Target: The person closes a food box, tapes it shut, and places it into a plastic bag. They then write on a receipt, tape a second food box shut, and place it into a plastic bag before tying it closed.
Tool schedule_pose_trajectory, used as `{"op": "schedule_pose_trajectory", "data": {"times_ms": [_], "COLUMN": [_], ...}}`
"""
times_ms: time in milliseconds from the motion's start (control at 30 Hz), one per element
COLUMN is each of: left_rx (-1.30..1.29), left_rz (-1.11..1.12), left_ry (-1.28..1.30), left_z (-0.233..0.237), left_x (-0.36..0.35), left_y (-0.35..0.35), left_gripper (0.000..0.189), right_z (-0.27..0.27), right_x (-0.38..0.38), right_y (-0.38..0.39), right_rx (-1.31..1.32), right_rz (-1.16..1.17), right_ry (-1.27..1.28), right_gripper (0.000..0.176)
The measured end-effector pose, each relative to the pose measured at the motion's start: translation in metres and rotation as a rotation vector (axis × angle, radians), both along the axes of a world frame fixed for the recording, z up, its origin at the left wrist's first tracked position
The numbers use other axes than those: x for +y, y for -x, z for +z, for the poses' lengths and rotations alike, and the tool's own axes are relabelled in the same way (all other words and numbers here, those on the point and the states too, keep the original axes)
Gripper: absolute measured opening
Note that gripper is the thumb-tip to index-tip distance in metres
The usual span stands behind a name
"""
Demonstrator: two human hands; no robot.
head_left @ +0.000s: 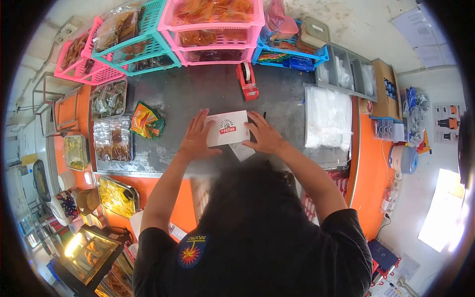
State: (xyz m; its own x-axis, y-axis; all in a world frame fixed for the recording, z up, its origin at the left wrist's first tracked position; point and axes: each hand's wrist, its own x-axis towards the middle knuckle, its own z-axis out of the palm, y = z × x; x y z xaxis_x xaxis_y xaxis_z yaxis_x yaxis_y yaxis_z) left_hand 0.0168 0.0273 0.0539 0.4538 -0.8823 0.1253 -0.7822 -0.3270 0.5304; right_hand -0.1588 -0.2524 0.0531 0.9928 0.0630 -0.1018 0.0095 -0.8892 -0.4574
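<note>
A white cardboard food box (227,129) with a red and black printed chicken logo sits on the dark worktop in front of me. My left hand (197,136) is at its left side, fingers reaching up along the edge and thumb along the near side. On the opposite side my right hand (265,133) grips the right edge, its fingers over the far corner and thumb near the front corner. From under the box's near edge sticks out a slip of white paper (242,152), partly covered. The box's lid looks closed.
A red tape dispenser (247,81) stands beyond the box. Left are a green-orange packet (147,120) and a tray of sauce sachets (113,139). White plastic bags (328,118) lie right. Pink crates (213,29) and a blue basket (289,58) line the back.
</note>
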Motion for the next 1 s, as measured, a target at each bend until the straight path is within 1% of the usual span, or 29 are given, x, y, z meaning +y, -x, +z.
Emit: {"op": "schedule_pose_trajectory", "data": {"times_ms": [67,100,167,200,267,300,367,400,467,500,567,600,667,700,767,800,867,900,967,1000], "left_rx": [-0.085,-0.087,0.13,0.129,0.411,0.41,0.817,0.819,0.834,0.829,0.882,0.876,0.87,0.868,0.848,0.846,0.847,0.847,0.905,0.903], "left_rz": [-0.1,-0.096,-0.08,-0.083,0.003,-0.001,0.135,0.13,0.112,0.111,0.128,0.128,0.135,0.137,0.173,0.177,0.162,0.167,0.176,0.174], "left_ry": [-0.138,-0.138,-0.169,-0.172,-0.082,-0.085,-0.129,-0.136,-0.163,-0.165,-0.186,-0.187,-0.156,-0.153,-0.159,-0.154,-0.155,-0.153,-0.119,-0.114], "left_z": [0.002,-0.002,-0.014,-0.012,-0.001,0.009,0.026,0.02,0.008,0.012,0.021,0.018,0.008,0.01,0.013,0.011,0.007,0.006,0.005,0.011], "left_x": [-0.014,-0.018,-0.025,-0.026,-0.028,-0.03,-0.032,-0.032,-0.031,-0.032,-0.033,-0.032,-0.031,-0.031,-0.031,-0.031,-0.031,-0.03,-0.031,-0.033], "left_y": [0.001,-0.003,-0.01,-0.013,-0.017,-0.021,-0.029,-0.032,-0.039,-0.039,-0.039,-0.04,-0.04,-0.04,-0.039,-0.038,-0.038,-0.037,-0.035,-0.033], "left_gripper": [0.098,0.098,0.102,0.102,0.104,0.104,0.099,0.099,0.097,0.097,0.097,0.097,0.097,0.097,0.097,0.097,0.097,0.097,0.097,0.097], "right_z": [0.001,-0.003,-0.026,-0.044,-0.074,-0.072,-0.061,-0.053,-0.041,-0.044,-0.047,-0.048,-0.048,-0.05,-0.054,-0.051,-0.044,-0.043,-0.043,-0.045], "right_x": [-0.006,-0.007,-0.007,-0.003,0.006,0.011,0.027,0.035,0.045,0.045,0.044,0.045,0.046,0.047,0.049,0.049,0.046,0.044,0.037,0.038], "right_y": [-0.005,-0.002,0.013,0.022,0.041,0.043,0.044,0.04,0.023,0.018,0.007,0.004,-0.002,-0.004,-0.009,-0.011,-0.014,-0.014,-0.013,-0.015], "right_rx": [-0.044,-0.047,-0.168,-0.168,-0.321,-0.322,-0.328,-0.326,-0.345,-0.35,-0.383,-0.388,-0.376,-0.379,-0.406,-0.409,-0.459,-0.46,-0.386,-0.389], "right_rz": [0.043,0.046,-0.184,-0.186,-0.418,-0.422,-0.357,-0.364,-0.542,-0.544,-0.546,-0.547,-0.515,-0.512,-0.405,-0.399,-0.406,-0.4,-0.309,-0.308], "right_ry": [-0.069,-0.069,-0.317,-0.319,-0.347,-0.349,-0.228,-0.23,-0.213,-0.216,-0.104,-0.106,0.004,0.005,0.107,0.108,0.195,0.193,0.29,0.294], "right_gripper": [0.072,0.072,0.064,0.064,0.057,0.057,0.051,0.051,0.045,0.045,0.043,0.043,0.037,0.037,0.028,0.028,0.022,0.022,0.02,0.02]}}
